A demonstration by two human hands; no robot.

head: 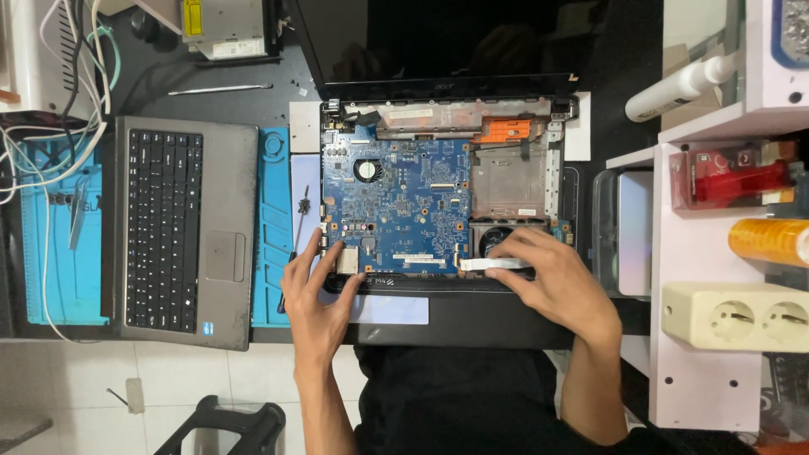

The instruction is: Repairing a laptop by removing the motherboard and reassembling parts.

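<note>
Top-down view of your bench, left to right. At far 9 o'clock, a teal repair mat (50,278) w/ white cables (46,126) trailing over it. On it, a grey laptop keyboard deck (181,232), turned sideways, keys toward the left. Just right of that, a black-handled screwdriver (295,248) lies on a blue mat strip. Your left hand (316,295), at 7 o'clock of the opened laptop, is spread, fingertips resting on the front-left corner of the blue motherboard (396,202). The board sits in the centre, in the open laptop base, a small fan at its 11 o'clock, dark screen (455,38) at 12. Your right hand (552,278), at 5 o'clock of the board, lies flat, fingers together, pressing a white flat ribbon cable (493,264) by the front edge. Far right, at 3 o'clock: white shelf (699,379) w/ a white bottle (683,84), red box, orange roll, cream double socket (733,316).
</note>
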